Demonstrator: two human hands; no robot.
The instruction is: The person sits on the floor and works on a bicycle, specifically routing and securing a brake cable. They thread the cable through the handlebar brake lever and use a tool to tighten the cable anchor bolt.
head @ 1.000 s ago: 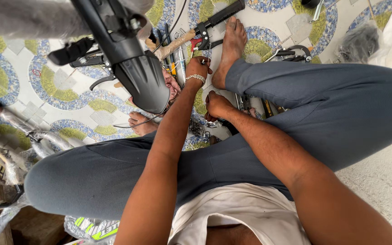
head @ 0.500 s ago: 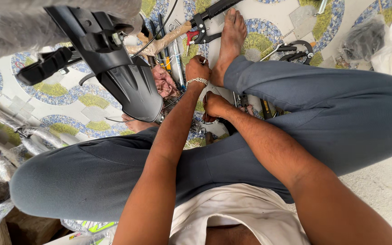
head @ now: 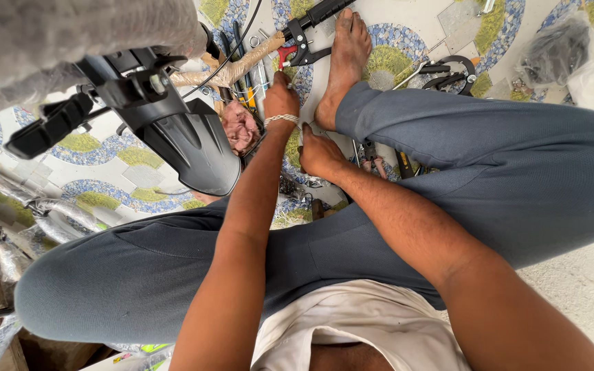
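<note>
We look down past our knees, and our left hand (head: 281, 97) reaches up the middle of the frame to a cluster of hand tools (head: 252, 72) lying on the floor. Its fingers curl downward over that cluster, but the back of the hand hides the tips, so we cannot tell whether they grip anything. Our right hand (head: 319, 152) sits just below and right of it, near the centre, its fingers bent down between our legs; what they touch is hidden too, and we cannot tell whether they are clenched.

The tools are thin metal shafts, some with yellow and dark handles, lying side by side just left of the left hand. Above them, at the upper middle, lie red-handled pliers (head: 291, 50) touching a black handlebar grip (head: 324, 9).

A black plastic mudguard (head: 190, 148) hangs over the left-centre of the frame, fixed to a wrapped bicycle frame (head: 77, 34) in the upper left. Our bare foot (head: 344, 58) rests on the patterned floor mat (head: 97, 148), printed with blue rings and green patches on white. At the lower right, rough pale concrete (head: 586, 285) shows.
</note>
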